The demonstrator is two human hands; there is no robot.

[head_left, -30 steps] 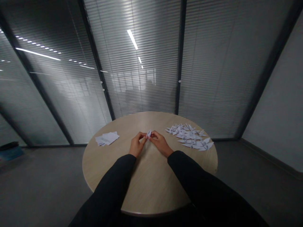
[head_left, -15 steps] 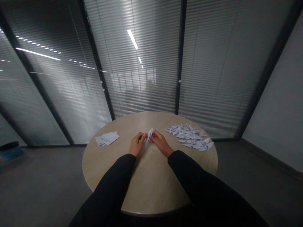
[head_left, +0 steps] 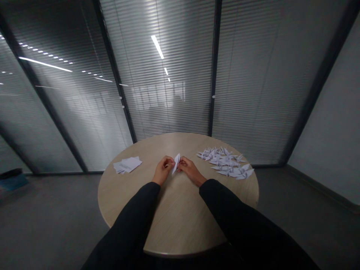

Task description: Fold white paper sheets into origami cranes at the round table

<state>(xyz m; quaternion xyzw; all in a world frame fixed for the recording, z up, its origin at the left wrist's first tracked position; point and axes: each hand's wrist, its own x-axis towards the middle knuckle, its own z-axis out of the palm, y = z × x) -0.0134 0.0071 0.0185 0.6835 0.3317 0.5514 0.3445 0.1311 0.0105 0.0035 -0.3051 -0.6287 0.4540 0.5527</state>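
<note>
Between my hands, a narrow, pointed piece of folded white paper (head_left: 176,163) stands tilted above the round wooden table (head_left: 180,225). My left hand (head_left: 162,170) pinches its left side, and my right hand (head_left: 190,171) grips it from the right. The fingers hide its lower part. To the left of my left hand lies a loose stack of white paper sheets (head_left: 127,165). To the right of my right hand, several folded paper cranes (head_left: 226,162) lie in a spread pile, not touching my hand.
The round table stands on a dark grey floor, with glass partitions with closed blinds (head_left: 168,86) behind it. A pale wall (head_left: 329,112) runs along the right. A dark and blue object (head_left: 12,180) sits on the floor at the far left.
The folded paper now shows longer and leans more, its tip turned to the right. My hands have drawn slightly apart. The sheets and cranes have not moved.
</note>
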